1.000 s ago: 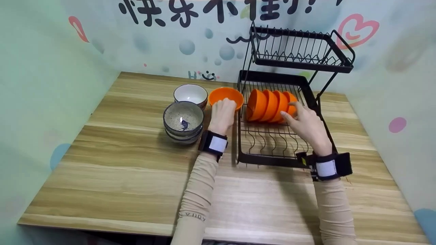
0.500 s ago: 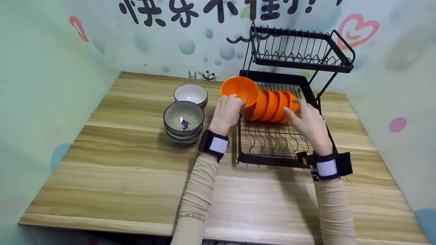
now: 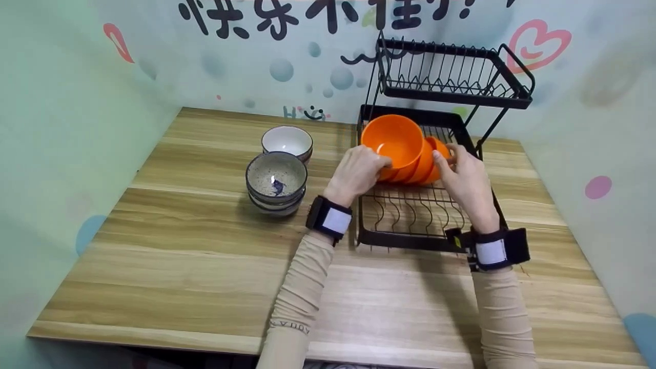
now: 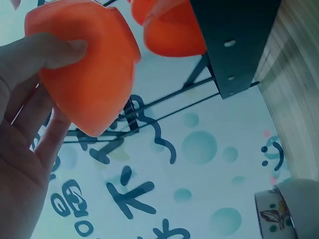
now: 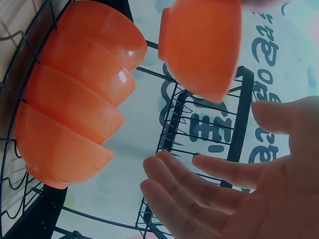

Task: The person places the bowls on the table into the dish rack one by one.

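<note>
Handling of bowls at a two-tier dish rack [image 3: 405, 241], which serves as the reference for all positions. An orange bowl [image 3: 392, 136] is held above the left part of the rack's lower tier, tilted and apart from the bowls below. The left hand [image 3: 353, 174] grips it by the near rim, thumb along the outer wall. The right hand [image 3: 466, 184], over the rack's right side, has its fingers loosely spread, thumb apart, with nothing in them.

Progress: four racked bowls [image 5: 82, 109], also orange, stand on edge in an overlapping row in the lower tier, so the orange set appears nearly complete; the held bowl is not yet seated. Left of the rack, on the worktop [image 3: 179, 246], are a stack of speckled bowls [image 3: 277, 177] and, behind it, a stack of white bowls [image 3: 287, 141]; neither is racked, and whether they belong to the same work cannot be told.

Limits of view: in the head view the held bowl masks much of the row and the left fingertips. Both wrist views crop the held bowl. The stacks' lower members cannot be counted reliably.
</note>
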Tool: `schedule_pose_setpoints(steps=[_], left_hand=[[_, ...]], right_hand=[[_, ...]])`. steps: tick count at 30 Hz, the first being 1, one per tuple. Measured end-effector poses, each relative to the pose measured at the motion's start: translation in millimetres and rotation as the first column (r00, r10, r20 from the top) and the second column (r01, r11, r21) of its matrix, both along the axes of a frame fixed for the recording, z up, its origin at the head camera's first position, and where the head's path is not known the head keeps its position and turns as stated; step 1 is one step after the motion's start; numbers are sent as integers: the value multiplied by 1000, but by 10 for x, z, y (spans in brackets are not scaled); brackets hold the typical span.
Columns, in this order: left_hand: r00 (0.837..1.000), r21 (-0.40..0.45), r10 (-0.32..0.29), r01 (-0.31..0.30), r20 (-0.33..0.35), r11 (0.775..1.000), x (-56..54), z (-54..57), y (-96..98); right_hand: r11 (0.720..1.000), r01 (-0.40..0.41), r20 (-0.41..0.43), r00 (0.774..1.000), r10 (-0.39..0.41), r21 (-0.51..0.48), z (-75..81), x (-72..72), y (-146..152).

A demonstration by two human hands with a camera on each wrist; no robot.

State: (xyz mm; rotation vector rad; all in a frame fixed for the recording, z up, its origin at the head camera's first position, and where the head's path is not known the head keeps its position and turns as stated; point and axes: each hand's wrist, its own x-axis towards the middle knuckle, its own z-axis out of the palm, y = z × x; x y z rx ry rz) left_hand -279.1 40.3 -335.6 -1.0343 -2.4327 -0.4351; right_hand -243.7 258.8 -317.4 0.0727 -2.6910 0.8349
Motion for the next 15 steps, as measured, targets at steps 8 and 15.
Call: schedule_pose_setpoints(steps=[8,15], left_hand=[[996,0,-62,62,-70,998,69,44,93],[993,13,-100,101,-65,995,85,57,137]], right_hand=[[998,16,-18,1000,-17,-58,46,7,-11],[992,-24,-126,992,8,-120,18,-13,-5]])
